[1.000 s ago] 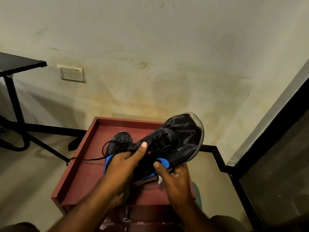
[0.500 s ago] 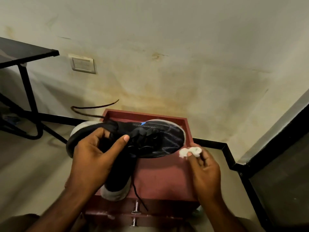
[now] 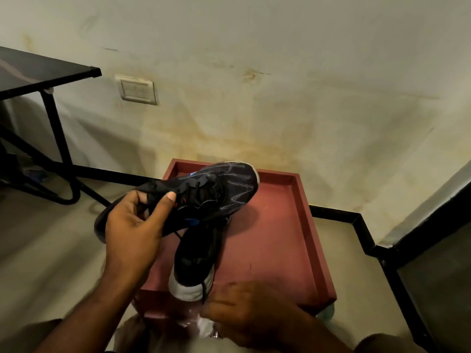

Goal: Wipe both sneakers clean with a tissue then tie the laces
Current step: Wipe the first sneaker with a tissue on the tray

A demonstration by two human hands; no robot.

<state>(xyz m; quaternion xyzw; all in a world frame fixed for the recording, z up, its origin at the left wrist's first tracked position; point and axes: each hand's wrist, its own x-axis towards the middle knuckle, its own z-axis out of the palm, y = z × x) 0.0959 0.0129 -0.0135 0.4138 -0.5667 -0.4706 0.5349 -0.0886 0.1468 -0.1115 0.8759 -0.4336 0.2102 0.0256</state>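
Down has come the right hand (image 3: 252,309), from beside the raised shoe's toe to the near edge of the red tray (image 3: 303,225), blurred over something white, perhaps the tissue (image 3: 205,326) (its grip I cannot tell). From the head view, the only one, the left hand (image 3: 135,225) grips the held sneaker (image 3: 211,192) by its collar, above the tray. Under it the second sneaker (image 3: 196,256) lies on the tray. Both laces look loose, so I judge wiping unfinished and tying not begun.
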